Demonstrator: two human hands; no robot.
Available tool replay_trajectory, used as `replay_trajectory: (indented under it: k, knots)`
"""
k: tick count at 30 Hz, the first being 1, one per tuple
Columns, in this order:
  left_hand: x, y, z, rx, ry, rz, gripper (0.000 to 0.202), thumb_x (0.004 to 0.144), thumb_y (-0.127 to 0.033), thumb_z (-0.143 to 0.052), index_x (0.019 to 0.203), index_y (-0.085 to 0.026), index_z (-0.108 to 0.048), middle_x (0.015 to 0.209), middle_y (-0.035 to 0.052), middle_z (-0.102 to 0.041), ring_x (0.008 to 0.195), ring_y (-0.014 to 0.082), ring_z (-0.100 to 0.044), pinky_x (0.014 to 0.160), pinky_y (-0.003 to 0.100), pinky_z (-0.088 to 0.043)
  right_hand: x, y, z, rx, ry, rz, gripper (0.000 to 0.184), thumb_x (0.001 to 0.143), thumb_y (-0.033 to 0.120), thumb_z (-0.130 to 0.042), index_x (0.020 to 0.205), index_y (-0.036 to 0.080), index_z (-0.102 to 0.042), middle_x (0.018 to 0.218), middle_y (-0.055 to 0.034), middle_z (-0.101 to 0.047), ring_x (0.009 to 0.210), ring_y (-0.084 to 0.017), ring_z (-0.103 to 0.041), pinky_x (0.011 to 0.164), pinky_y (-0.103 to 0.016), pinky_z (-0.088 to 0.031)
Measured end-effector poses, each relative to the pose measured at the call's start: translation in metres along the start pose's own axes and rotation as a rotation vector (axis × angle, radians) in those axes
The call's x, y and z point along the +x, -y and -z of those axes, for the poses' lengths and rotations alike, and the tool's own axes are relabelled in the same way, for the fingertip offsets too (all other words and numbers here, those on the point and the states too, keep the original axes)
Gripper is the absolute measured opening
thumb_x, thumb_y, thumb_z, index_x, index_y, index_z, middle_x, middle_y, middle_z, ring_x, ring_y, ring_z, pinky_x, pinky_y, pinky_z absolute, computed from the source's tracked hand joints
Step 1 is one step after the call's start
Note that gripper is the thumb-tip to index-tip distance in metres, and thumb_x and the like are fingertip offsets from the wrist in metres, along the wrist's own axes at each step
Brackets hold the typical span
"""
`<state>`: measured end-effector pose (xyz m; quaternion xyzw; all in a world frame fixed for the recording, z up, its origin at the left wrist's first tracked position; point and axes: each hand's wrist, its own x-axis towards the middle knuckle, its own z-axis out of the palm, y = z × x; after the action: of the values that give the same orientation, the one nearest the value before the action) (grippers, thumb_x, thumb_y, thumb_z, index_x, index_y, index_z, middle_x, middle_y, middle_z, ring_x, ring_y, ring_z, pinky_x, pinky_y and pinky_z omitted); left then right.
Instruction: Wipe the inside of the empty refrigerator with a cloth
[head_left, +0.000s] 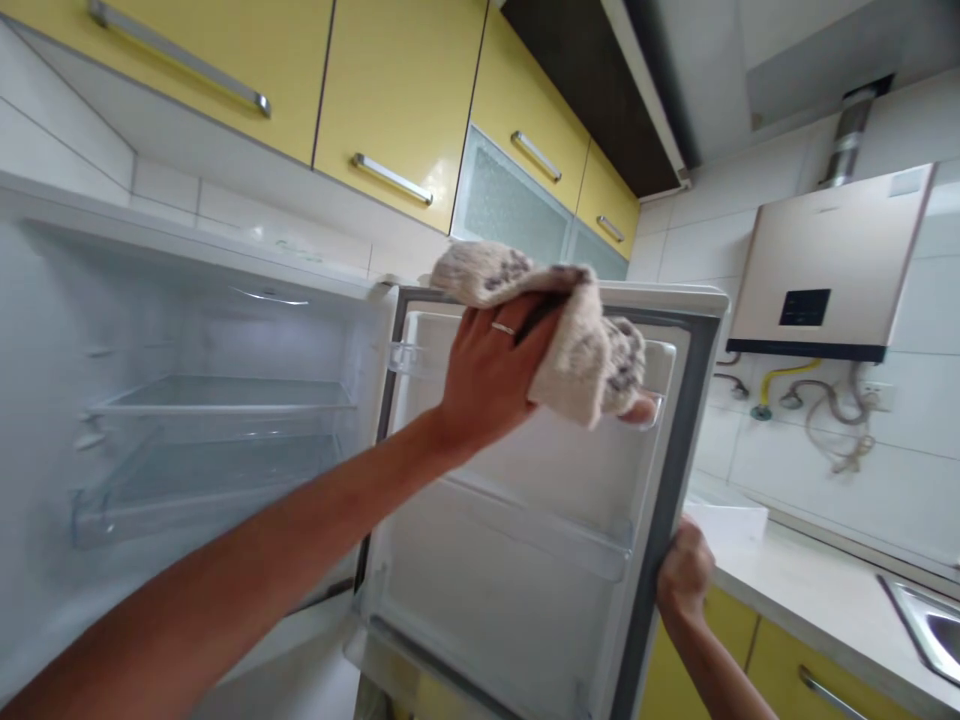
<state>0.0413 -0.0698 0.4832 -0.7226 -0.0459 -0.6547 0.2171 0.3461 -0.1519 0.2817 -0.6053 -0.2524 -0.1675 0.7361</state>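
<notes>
My left hand (495, 365) is closed on a beige cleaning cloth (577, 350) with dark spots, held at the upper part of the open fridge door's inner side. Folds of the cloth drape over the fingers and hide part of the upper door shelf. A ring shows on one finger. Lower and to the right, my right hand (686, 568) grips the outer edge of the fridge door (517, 620), its fingertips partly hidden behind the frame. A clear door shelf (540, 530) crosses the door below the cloth.
The fridge interior (225, 340) with glass shelves (225, 395) is at left. Yellow cabinets (405, 90) hang above. A water heater (825, 260) is on the right wall, over a white counter (810, 580) with a sink (930, 620).
</notes>
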Motion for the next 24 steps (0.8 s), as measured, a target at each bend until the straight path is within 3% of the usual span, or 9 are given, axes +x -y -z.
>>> replay_trajectory:
  k: [4,8,11,17,20,24]
  knots:
    - [0.006,0.062,-0.011,0.045,-0.204,0.182,0.053,0.091,-0.034,-0.059,0.142,-0.02,-0.052,0.146,0.0149,-0.057,0.142,0.0318,-0.045,0.122,0.047,-0.031,0.001,-0.004,0.001,-0.034,-0.022,-0.038,0.048,0.083,0.068,-0.034,0.064,0.024,-0.043,0.063,0.0022,-0.043,0.067,-0.016,-0.039,0.066,-0.033,-0.035]
    - [0.019,0.085,-0.02,-0.03,-0.192,0.243,0.052,0.095,-0.036,-0.056,0.144,-0.019,-0.047,0.15,0.0121,-0.053,0.143,0.0306,-0.041,0.125,0.049,-0.028,0.002,-0.001,0.0,-0.04,-0.026,-0.051,0.048,0.083,0.069,-0.036,0.064,0.025,-0.045,0.062,0.0016,-0.043,0.067,-0.018,-0.04,0.066,-0.035,-0.035]
    - [0.036,0.076,-0.029,-0.165,-0.067,0.206,0.049,0.095,-0.029,-0.055,0.142,-0.018,-0.048,0.147,0.0109,-0.057,0.136,0.029,-0.048,0.12,0.049,-0.035,0.002,0.002,-0.001,-0.023,-0.025,-0.043,0.049,0.082,0.07,-0.036,0.063,0.025,-0.043,0.061,0.0012,-0.042,0.066,-0.018,-0.04,0.065,-0.035,-0.035]
    - [0.056,0.023,-0.052,-0.417,0.092,0.092,0.059,0.075,-0.009,-0.061,0.134,-0.013,-0.059,0.132,0.0155,-0.069,0.126,0.0329,-0.063,0.107,0.044,-0.049,0.005,-0.002,-0.004,-0.043,-0.025,-0.044,0.045,0.081,0.065,-0.035,0.062,0.025,-0.042,0.06,0.0022,-0.04,0.064,-0.016,-0.036,0.062,-0.034,-0.032]
    - [0.063,0.003,-0.058,-0.301,0.271,0.151,0.055,0.077,-0.015,-0.062,0.132,-0.016,-0.061,0.126,0.0146,-0.073,0.118,0.0332,-0.067,0.102,0.046,-0.052,0.008,-0.006,-0.005,-0.058,-0.018,-0.032,0.045,0.083,0.063,-0.034,0.063,0.024,-0.043,0.061,0.0027,-0.04,0.064,-0.016,-0.035,0.062,-0.033,-0.03]
    - [0.075,0.004,-0.066,-0.17,0.604,0.266,0.047,0.082,-0.034,-0.064,0.125,-0.016,-0.067,0.118,0.0151,-0.075,0.108,0.0329,-0.07,0.094,0.046,-0.056,0.007,-0.006,-0.004,-0.055,-0.01,-0.025,0.044,0.086,0.06,-0.033,0.064,0.024,-0.045,0.061,0.0032,-0.04,0.064,-0.015,-0.035,0.06,-0.032,-0.029]
